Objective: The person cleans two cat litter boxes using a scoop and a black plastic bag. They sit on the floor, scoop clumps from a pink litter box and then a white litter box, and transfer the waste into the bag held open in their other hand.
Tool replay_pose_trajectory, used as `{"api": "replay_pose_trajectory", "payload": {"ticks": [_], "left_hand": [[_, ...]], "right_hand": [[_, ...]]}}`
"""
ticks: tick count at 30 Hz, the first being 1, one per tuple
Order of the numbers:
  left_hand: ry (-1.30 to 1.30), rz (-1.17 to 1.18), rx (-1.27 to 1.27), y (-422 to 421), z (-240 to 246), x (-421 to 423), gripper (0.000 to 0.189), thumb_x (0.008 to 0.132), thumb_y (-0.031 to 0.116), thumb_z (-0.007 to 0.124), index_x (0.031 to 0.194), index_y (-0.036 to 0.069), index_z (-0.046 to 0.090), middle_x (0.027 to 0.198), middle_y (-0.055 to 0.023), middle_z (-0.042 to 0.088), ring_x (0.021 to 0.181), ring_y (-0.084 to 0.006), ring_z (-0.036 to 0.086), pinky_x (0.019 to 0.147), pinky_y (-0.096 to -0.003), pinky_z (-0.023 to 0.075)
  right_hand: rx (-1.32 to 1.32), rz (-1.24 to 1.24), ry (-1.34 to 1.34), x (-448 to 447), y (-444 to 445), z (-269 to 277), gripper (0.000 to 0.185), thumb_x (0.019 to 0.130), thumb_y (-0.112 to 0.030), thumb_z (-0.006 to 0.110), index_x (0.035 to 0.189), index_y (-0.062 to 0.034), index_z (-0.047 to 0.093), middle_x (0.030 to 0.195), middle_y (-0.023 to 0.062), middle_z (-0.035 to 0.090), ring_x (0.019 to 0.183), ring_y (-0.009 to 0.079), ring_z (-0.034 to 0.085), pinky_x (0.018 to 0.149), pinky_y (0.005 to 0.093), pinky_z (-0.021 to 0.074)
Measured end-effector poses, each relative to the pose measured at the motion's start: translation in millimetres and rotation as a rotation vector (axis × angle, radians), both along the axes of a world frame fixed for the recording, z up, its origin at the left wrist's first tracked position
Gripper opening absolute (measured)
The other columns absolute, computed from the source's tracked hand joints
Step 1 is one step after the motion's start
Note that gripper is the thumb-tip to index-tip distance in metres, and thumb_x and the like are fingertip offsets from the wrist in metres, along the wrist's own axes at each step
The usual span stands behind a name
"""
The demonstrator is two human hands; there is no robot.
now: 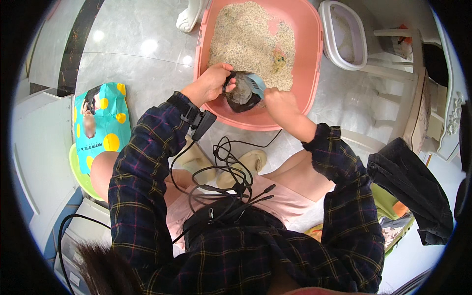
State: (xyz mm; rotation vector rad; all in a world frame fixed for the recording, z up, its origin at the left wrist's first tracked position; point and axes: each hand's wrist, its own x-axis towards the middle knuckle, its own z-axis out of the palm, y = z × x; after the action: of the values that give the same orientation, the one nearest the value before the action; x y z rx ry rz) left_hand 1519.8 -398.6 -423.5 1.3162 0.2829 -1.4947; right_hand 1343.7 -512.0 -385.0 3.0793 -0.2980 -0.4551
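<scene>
Before me a pink litter box point(312, 73) holds pale granular cat litter point(250, 37). Over its near end, my left hand point(217, 82) grips the edge of a black plastic bag point(241, 106). Greyish clumped material point(241, 90) shows inside the bag's mouth. My right hand point(277, 99) is closed around a light blue slotted litter scoop point(258, 84), whose head is at the bag's opening. The scoop's handle is hidden by my fingers. A yellowish soiled patch point(278, 62) lies in the litter, toward the box's right side.
A smaller white tub point(363, 48) stands right of the box. Black cables point(236, 177) tangle over my lap and slippers point(241, 167). A teal bag with yellow dots point(107, 121) is at left, a pale chair point(398, 92) at right. A carved white furniture foot point(188, 18) stands behind.
</scene>
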Motion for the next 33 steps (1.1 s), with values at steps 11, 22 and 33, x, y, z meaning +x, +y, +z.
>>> {"api": "replay_pose_trajectory", "payload": {"ticks": [11,22,33], "left_hand": [[-0.416,-0.297,0.015,28,-3,22,0.008,0.088,0.007,0.046,0.095,0.008,0.048,0.082,-0.0014,0.049,0.063,-0.0107,0.052,0.050,-0.0254,0.0472],[-0.992,-0.409,-0.155,64,-46,42,0.010,0.075,-0.001,0.051,0.081,0.002,0.059,0.079,-0.0111,0.058,0.070,-0.0246,0.058,0.063,-0.0332,0.0456],[-1.080,-0.415,-0.229,63,-51,44,0.012,0.080,-0.005,0.049,0.084,0.002,0.057,0.081,-0.0090,0.057,0.068,-0.0210,0.057,0.062,-0.0314,0.0456]], "right_hand": [[0.526,-0.565,-0.156,49,-109,10,0.016,0.076,-0.012,0.054,0.080,0.0023,0.060,0.073,0.0182,0.063,0.061,0.0329,0.061,0.057,0.0408,0.0459],[1.069,-1.132,-0.231,166,-171,-123,0.028,0.082,-0.005,0.050,0.107,0.0052,0.058,0.071,0.0096,0.059,0.045,0.0107,0.043,0.040,0.0254,0.0359],[1.424,-0.903,-0.224,207,-187,-138,0.034,0.087,-0.007,0.052,0.120,0.0023,0.053,0.069,0.0027,0.057,0.048,0.0056,0.044,0.041,0.0213,0.0345]]}}
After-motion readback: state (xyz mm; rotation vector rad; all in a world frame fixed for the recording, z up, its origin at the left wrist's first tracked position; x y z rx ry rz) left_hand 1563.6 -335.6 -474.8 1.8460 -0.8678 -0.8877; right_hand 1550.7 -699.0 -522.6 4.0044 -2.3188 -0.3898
